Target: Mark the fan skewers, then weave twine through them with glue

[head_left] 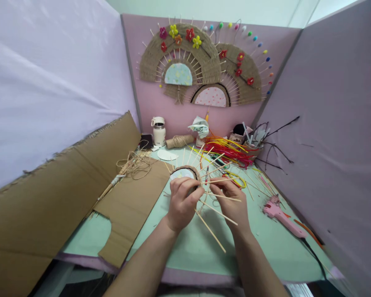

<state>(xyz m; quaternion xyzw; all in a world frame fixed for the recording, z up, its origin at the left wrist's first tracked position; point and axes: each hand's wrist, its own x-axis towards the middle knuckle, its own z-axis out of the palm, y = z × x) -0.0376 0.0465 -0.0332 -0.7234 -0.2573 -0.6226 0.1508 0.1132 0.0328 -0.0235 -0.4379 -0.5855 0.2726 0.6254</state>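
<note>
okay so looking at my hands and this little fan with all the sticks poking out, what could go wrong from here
The sticks fan out loose around both hands; the right hand could snag or snap one, or get poked.

The left hand pinches the fan at its rim, so it might twist or slip.

The glue gun lies close by the right forearm, cord trailing off the table; an elbow could knock it.

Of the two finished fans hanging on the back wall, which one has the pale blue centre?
The left fan: its half-round centre is pale blue and its flowers include yellow ones. The right fan has a pink dotted centre and only red flowers.
</note>
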